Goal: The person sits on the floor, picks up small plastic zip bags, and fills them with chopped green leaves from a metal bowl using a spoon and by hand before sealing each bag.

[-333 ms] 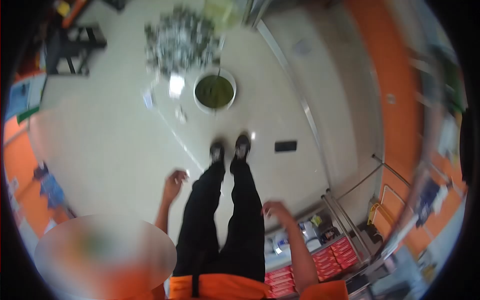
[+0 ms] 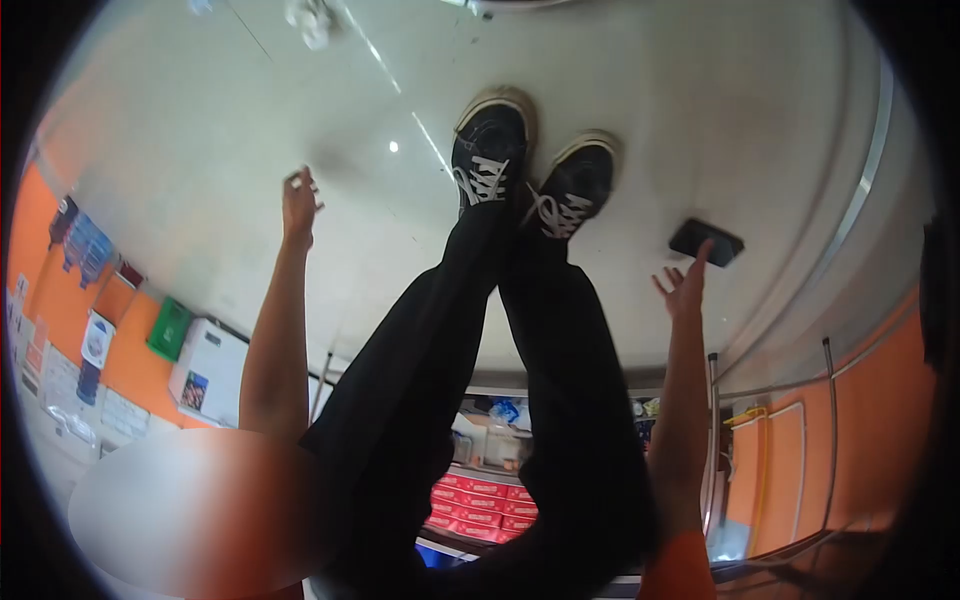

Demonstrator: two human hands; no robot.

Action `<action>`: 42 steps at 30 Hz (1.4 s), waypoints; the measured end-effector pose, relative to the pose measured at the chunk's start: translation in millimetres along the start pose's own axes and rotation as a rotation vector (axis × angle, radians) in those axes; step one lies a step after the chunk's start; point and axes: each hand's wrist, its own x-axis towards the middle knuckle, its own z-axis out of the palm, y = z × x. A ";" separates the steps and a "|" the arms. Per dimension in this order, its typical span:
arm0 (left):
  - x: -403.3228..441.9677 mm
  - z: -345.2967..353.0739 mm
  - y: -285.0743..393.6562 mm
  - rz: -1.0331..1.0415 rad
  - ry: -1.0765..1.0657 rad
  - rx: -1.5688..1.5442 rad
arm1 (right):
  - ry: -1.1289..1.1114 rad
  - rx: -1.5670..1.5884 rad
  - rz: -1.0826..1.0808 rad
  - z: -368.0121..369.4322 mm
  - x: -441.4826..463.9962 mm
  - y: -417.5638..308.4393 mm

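My left hand (image 2: 300, 207) hangs over the pale floor on the left with its fingers apart and nothing in it. On the right, my right hand (image 2: 684, 290) reaches down, fingers spread. One of its digits overlaps the near edge of a black phone (image 2: 688, 237), which appears to lie flat on the floor. Whether that digit touches the phone I cannot tell. Between my hands are my legs in black trousers (image 2: 400, 350) and two black shoes (image 2: 493, 140) with white laces.
Red boxes (image 2: 480, 505) sit on a shelf behind my legs. Metal rails (image 2: 711, 440) stand at the right, near an orange wall (image 2: 880, 400). Crumpled white material (image 2: 312, 22) lies on the floor at the top. A green box (image 2: 168, 328) is at the left.
My view has dropped closer to the floor, so the bowl of green contents has left it, save perhaps a rim. My right hand has moved from beside my leg to the phone.
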 end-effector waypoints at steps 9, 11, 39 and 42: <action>270.1 19.4 -264.8 -0.045 1.208 0.124 | 0.048 -0.195 -1.010 237.7 59.4 7.3; 283.8 40.0 -218.6 -0.201 1.221 -0.288 | 0.055 -0.371 -1.461 289.3 48.6 -56.5; 46.3 -74.6 -119.7 1.163 0.079 -0.190 | 1.170 -1.370 -2.413 245.6 -241.3 -159.8; -36.9 -35.6 -102.9 1.005 -0.200 -0.284 | 0.925 -0.984 -2.718 214.0 -272.3 -136.6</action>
